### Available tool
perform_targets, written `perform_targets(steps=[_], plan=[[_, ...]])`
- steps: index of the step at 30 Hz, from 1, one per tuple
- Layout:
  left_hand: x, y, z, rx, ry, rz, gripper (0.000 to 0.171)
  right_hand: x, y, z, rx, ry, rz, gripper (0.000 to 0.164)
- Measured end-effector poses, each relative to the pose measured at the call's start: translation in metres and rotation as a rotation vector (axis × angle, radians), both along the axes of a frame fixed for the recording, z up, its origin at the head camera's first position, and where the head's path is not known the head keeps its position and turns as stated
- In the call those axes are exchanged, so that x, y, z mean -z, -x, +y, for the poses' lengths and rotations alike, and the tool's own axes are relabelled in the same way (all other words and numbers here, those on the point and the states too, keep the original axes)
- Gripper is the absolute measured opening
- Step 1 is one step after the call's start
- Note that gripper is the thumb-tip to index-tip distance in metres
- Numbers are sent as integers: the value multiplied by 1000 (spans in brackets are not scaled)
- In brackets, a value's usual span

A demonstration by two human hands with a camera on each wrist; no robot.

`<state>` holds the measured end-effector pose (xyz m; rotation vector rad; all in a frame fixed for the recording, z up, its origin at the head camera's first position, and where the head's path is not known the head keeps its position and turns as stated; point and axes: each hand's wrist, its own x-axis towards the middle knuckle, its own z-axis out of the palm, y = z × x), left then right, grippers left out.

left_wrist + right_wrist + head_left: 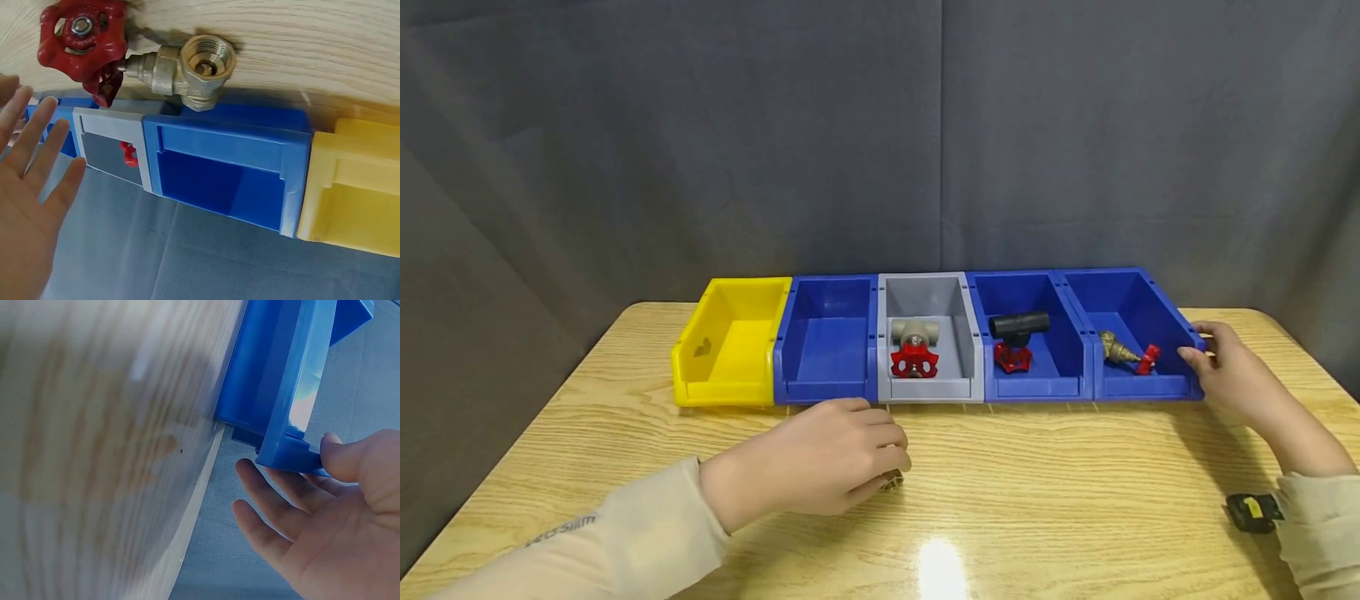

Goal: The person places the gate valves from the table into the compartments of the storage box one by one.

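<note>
In the head view my left hand is over the table in front of the bins, hiding most of a brass valve. The left wrist view shows this brass valve with a red handwheel on the tabletop. There, the left hand has its fingers extended and spread beside the valve, not wrapped round it. Far right, my right hand grips the front corner of the end blue bin. In the right wrist view the right thumb presses the bin's rim, with fingers on the other side.
Five joined bins stand along the back: yellow, blue, grey and two blue at right. Separate red-handled valves lie in the grey bin, the fourth bin and the end bin. A grey curtain hangs behind.
</note>
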<state>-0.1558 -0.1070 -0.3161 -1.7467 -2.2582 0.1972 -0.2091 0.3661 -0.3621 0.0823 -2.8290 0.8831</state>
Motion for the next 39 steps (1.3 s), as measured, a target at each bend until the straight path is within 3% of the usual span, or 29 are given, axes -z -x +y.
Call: perform_targets(steps=[7, 17, 26, 32, 39], plan=[[-1, -2, -4, -115, 143, -131, 34, 0, -1, -2, 0, -21, 23, 42], [-1, -3, -5, -251, 277, -208, 66, -1, -1, -3, 2, -30, 10, 43], [3, -2, 0, -304, 371, -222, 82, -1, -2, -3, 6, -27, 22, 42], [7, 0, 2, -295, 375, -191, 76, -1, -3, -3, 14, -27, -3, 44], [8, 0, 3, -298, 378, -203, 73, -3, -4, -4, 18, -35, -16, 46]])
